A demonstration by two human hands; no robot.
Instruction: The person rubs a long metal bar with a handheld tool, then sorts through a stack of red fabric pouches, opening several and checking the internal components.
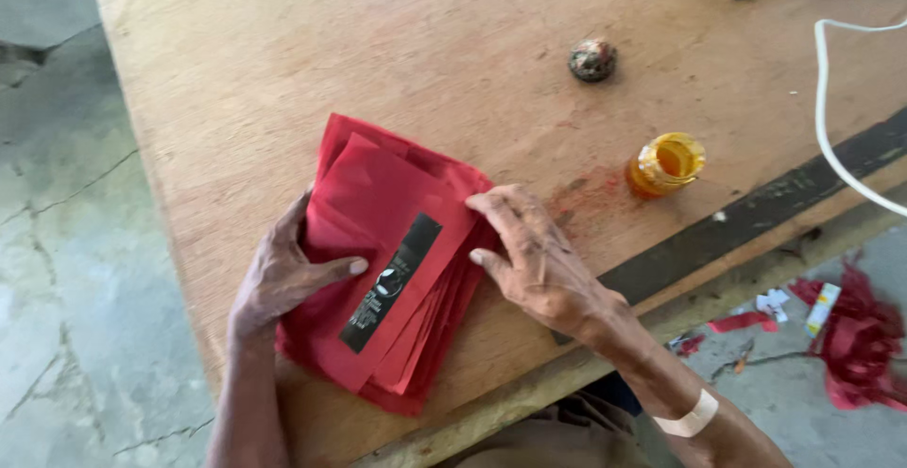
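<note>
Both hands lie on a stack of red paper sheets (378, 241) near the front edge of the wooden table (283, 52). His left hand (279, 274) comes in from below, wrist bent, palm down on the stack's left side; the fingers curl around that edge and the thumb stretches rightward across the top sheet, pressing it flat rather than gripping. His right hand (534, 260) reaches in from the lower right, forearm slanting up, with a pale band (690, 419) at the wrist. It is spread loosely, fingertips resting on the stack's right edge, nothing closed inside it.

The sheets are fanned unevenly, their long axis running from lower left to upper right, slanted against the table edge. A black printed strip (392, 284) on the top sheet follows the same slant.

Well to the right stands an open amber jar (666, 164), with reddish powder dusted on the wood beside it. Farther back sits a small dark ball (592, 59). A white cord (831, 137) loops in at the right, and red scraps (855, 345) litter the floor.
</note>
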